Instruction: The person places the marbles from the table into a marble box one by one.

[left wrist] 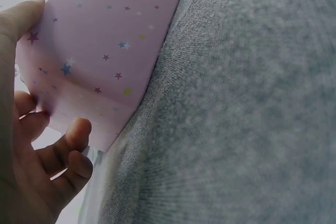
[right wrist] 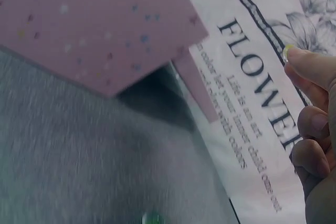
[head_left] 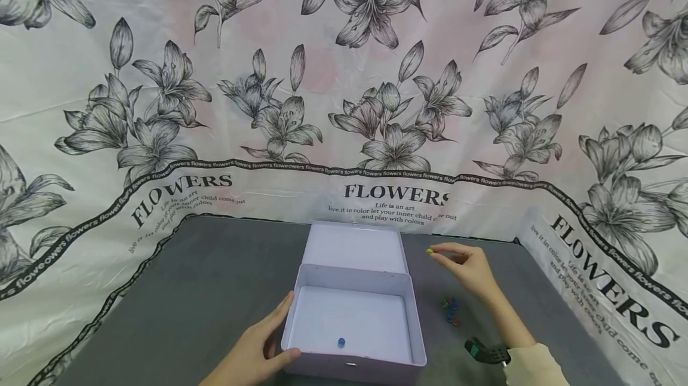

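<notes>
Yellow-green tiny piece (head_left: 429, 251) near star-printed, open lilac box (left wrist: 102, 35)

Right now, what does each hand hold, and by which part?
The right hand pinches a yellowish piece, its exact part unclear; the left hand holds the box by its near left corner.

I'm pinching a tiny yellow-green bit (head_left: 429, 251). Starry lilac box (head_left: 349, 317) sits open, blue piece (head_left: 341, 343) inside near my side.

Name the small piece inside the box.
The lone blue piece; the yellow-green one is pinched by the right hand, and the others lie beside the box.
</notes>
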Motion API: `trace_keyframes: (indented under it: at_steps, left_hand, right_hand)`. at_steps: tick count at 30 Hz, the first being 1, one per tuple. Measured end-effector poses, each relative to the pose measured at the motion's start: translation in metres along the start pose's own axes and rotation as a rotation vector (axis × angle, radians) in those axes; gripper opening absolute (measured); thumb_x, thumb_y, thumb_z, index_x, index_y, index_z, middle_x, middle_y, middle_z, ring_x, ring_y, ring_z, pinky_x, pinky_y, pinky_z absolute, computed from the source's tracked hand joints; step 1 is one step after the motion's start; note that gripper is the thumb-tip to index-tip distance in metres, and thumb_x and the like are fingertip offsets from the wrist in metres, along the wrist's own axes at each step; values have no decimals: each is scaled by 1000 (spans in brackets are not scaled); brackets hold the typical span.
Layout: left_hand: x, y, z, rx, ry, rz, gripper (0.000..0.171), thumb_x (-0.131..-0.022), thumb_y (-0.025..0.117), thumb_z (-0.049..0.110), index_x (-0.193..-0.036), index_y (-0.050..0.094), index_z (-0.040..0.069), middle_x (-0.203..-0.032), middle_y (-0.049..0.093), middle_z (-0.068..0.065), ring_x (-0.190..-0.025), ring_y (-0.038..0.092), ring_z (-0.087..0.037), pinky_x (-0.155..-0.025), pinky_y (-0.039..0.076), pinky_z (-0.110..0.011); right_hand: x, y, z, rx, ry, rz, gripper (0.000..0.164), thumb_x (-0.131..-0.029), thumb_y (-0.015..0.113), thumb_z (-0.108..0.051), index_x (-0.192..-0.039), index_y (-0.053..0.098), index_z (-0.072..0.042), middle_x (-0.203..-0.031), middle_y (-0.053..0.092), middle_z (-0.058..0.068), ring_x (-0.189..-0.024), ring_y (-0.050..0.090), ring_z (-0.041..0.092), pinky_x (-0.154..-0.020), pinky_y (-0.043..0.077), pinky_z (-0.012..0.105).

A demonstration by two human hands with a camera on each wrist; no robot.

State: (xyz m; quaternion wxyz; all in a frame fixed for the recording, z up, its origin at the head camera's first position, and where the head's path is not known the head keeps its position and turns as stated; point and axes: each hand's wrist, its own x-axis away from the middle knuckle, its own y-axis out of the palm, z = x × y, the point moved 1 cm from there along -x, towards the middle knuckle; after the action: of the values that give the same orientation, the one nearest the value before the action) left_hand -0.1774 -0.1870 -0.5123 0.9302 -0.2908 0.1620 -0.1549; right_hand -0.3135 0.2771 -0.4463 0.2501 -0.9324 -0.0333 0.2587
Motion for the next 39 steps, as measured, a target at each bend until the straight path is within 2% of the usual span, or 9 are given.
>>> trace_keyframes:
  at_steps: [5,9,13,14,16,21,29,37,39]
  left_hand:
    - [0,0,0,1,-1,6,92,-97,79,36,-170,25,19,-171,32,-17,-60,35,5,-59,43,-19]
    - [0,0,1,-22,-13,14,92,-97,79,39,-170,26,21,-171,32,-14,-71,41,6,-64,46,-19]
    - [0,0,1,-25,-40,4,93,-96,79,41,-170,27,20,-171,34,-13,-69,41,6,-63,45,-19]
    - [0,0,1,-15,-45,-3,93,-97,79,41,-170,27,20,-171,34,-14,-62,36,3,-59,43,-20]
    - [0,0,2,-10,-45,-8,93,-97,79,41,-170,27,17,-171,34,-15,-61,36,3,-58,43,-20]
    - [-1,0,2,-7,-27,-5,94,-96,79,40,-169,27,12,-171,33,-16,-62,36,3,-58,43,-20]
    - [-1,-1,2,-25,23,23,94,-96,80,38,-168,29,10,-170,35,-15,-59,35,6,-56,42,-17]
    - [-1,-2,3,-37,-9,8,94,-96,79,41,-169,28,11,-170,34,-16,-69,41,3,-60,43,-20]
    - [-1,-2,3,-29,-19,-4,93,-97,79,40,-169,27,11,-170,34,-16,-65,40,2,-59,44,-20]
  right_hand:
    - [-14,15,-8,-44,21,-36,18,-98,79,-13,-114,82,-6,-111,80,13,-81,76,9,-68,56,27]
    - [-25,28,-18,-58,21,-57,18,-96,80,-14,-112,82,-5,-110,81,11,-77,75,10,-64,54,27]
    - [-35,42,-31,-50,34,-73,19,-96,81,-16,-112,83,-6,-110,81,9,-55,56,4,-50,39,25]
    - [-38,46,-34,-53,34,-83,19,-97,80,-16,-113,82,-6,-111,81,9,-53,51,4,-49,36,25]
    - [-42,53,-41,-70,36,-101,19,-97,80,-16,-113,82,-6,-112,81,11,-48,37,4,-46,30,25]
    - [-54,69,-60,-102,23,-149,19,-97,79,-13,-114,82,-6,-116,79,15,-47,29,3,-46,27,23]
    - [-71,89,-83,-86,-18,-207,17,-96,80,-15,-112,83,-12,-118,79,9,-50,33,3,-51,32,22]
    - [-78,114,-87,-150,-64,-278,15,-96,80,-13,-111,84,-11,-115,80,9,-48,27,4,-48,28,22]
    - [-78,122,-88,-150,-81,-294,13,-96,81,-13,-108,84,-12,-113,80,8,-48,28,3,-48,29,22]
